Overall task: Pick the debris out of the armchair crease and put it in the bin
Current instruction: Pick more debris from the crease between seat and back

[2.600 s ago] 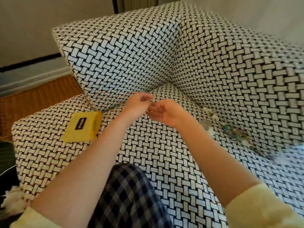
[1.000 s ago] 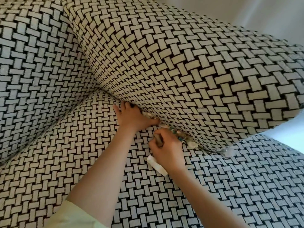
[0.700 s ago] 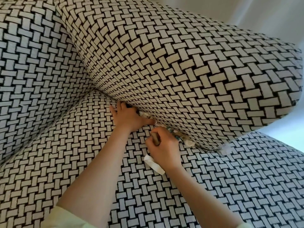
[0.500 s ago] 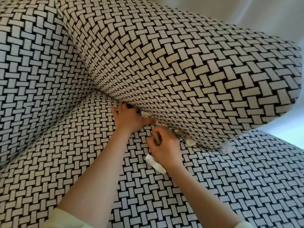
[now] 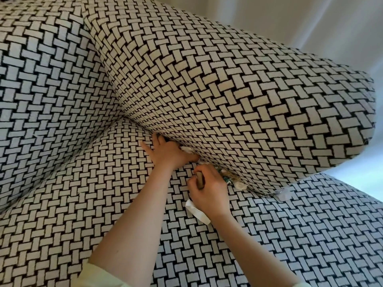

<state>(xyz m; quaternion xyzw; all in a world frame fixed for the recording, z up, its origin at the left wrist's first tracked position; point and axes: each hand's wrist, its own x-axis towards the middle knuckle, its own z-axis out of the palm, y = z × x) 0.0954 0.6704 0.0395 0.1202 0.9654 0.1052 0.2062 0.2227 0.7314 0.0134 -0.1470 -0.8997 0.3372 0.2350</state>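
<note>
Both hands unmoved at crease: left hand (image 5: 169, 155) pressed flat, right hand (image 5: 208, 188) fisted around debris (image 5: 200, 180).

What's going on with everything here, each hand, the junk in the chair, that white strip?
left hand: fingers pushed into the armchair crease, on white fluff.
right hand: closed on a brown piece and a white strip.
brown piece: gripped, partly showing.
white strip: hanging below the palm.
debris: still wedged in the crease.
clear wrapper: lying at the crease's end.
seat cushion: bare fabric.
</note>
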